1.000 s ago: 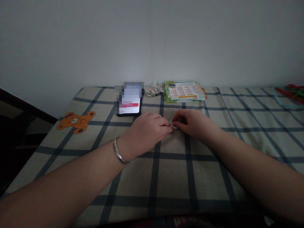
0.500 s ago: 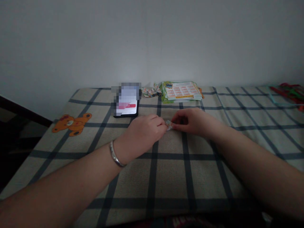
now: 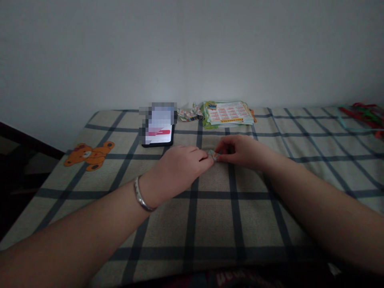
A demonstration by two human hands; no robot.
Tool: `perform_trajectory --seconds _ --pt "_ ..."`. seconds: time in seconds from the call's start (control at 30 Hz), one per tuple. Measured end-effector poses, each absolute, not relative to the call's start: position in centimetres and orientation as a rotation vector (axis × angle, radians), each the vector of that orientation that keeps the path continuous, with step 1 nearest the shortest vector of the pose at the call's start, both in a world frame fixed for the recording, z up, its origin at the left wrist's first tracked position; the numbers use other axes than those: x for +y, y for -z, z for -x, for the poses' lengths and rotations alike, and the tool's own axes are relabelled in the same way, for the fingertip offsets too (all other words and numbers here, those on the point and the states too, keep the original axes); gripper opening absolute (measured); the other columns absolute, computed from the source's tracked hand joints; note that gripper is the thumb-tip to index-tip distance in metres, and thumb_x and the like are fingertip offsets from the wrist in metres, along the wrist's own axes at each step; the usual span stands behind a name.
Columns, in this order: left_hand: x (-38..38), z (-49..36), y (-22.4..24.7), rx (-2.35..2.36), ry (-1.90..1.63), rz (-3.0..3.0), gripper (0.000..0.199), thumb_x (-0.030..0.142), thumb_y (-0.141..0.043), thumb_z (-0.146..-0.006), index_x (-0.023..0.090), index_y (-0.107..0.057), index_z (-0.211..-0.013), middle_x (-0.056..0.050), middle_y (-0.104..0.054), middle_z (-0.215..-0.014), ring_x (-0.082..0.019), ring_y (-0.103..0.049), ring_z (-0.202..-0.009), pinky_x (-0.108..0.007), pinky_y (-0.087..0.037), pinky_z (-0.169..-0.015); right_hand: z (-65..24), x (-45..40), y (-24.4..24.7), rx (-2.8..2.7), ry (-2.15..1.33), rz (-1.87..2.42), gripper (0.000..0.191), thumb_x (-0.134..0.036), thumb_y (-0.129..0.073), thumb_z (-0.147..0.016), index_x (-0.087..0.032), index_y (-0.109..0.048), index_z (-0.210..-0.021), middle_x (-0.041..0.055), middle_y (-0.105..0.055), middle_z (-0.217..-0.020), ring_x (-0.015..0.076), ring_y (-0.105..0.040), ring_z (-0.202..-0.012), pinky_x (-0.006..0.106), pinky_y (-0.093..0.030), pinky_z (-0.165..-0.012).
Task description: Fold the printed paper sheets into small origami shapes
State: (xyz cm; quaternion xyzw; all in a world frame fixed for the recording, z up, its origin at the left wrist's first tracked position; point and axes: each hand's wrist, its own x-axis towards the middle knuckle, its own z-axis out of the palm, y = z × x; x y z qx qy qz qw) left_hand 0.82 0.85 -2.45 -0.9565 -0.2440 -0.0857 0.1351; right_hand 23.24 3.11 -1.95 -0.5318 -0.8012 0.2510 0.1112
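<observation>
A small folded piece of printed paper (image 3: 214, 155) is held between my two hands, low over the checked cloth. My left hand (image 3: 183, 164), with a silver bangle at the wrist, pinches its left side; the back of the hand hides most of the fingers. From the right, the thumb and forefinger of my right hand (image 3: 235, 151) grip the other side of the paper. Beyond the hands lie several folded paper pieces (image 3: 190, 113) and, right beside them, a stack of printed sheets (image 3: 229, 113).
A lit phone (image 3: 159, 130) lies behind my left hand. The checked tablecloth (image 3: 219, 220) bears a bear picture (image 3: 89, 155) at the left. Red and green strings (image 3: 364, 118) lie at the far right. A pale wall (image 3: 192, 52) rises behind the table.
The view has shifted slightly. Both hands stay on the small paper, and more of it shows between the fingertips.
</observation>
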Motion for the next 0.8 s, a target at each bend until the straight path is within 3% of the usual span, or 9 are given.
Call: perform_trajectory --seconds 0.2,0.37,0.47,0.8 --pt "0.3 -1.0 1.8 -0.711 0.190 2.752 0.026 0.015 -0.052 -0.094 0.016 -0.065 -0.117 -0.009 -0.069 -0.109 -0.024 -0.066 -0.096 -0.038 -0.056 -0.077 -23.5 2.9 2.0 -2.428 -0.628 1.403 0.013 -0.025 -0.065 -0.081 -0.021 -0.068 -0.093 -0.0016 -0.066 -0.075 0.0116 -0.057 -0.064 0.023 -0.040 -0.057" --pt "-0.3 -1.5 1.4 -0.763 0.135 2.721 0.026 0.014 -0.054 -0.092 0.016 -0.066 -0.115 -0.010 -0.069 -0.108 -0.025 -0.066 -0.091 -0.038 -0.054 -0.071 -24.1 2.7 1.5 -2.668 -0.315 1.022 0.016 -0.020 -0.059 -0.088 -0.023 -0.074 -0.093 0.0030 -0.069 -0.103 0.0154 -0.063 -0.088 0.026 -0.045 -0.075" --pt "-0.4 -1.5 1.3 -0.776 0.110 2.715 0.026 0.013 -0.054 -0.092 0.017 -0.066 -0.115 -0.010 -0.069 -0.108 -0.025 -0.066 -0.091 -0.038 -0.054 -0.070 -24.3 2.5 0.8 -2.772 -0.133 0.893 0.019 -0.023 -0.057 -0.091 -0.025 -0.075 -0.095 0.0019 -0.071 -0.107 0.0178 -0.063 -0.093 0.030 -0.044 -0.081" --pt "0.1 -0.8 1.6 -0.778 0.109 2.788 0.029 0.013 -0.052 -0.092 0.018 -0.063 -0.119 -0.009 -0.065 -0.113 -0.025 -0.060 -0.104 -0.039 -0.051 -0.083 -23.5 1.2 -0.8 -2.970 0.194 0.988 0.029 -0.014 -0.057 -0.089 -0.031 -0.075 -0.103 -0.0018 -0.072 -0.115 0.0209 -0.066 -0.096 0.031 -0.044 -0.072"
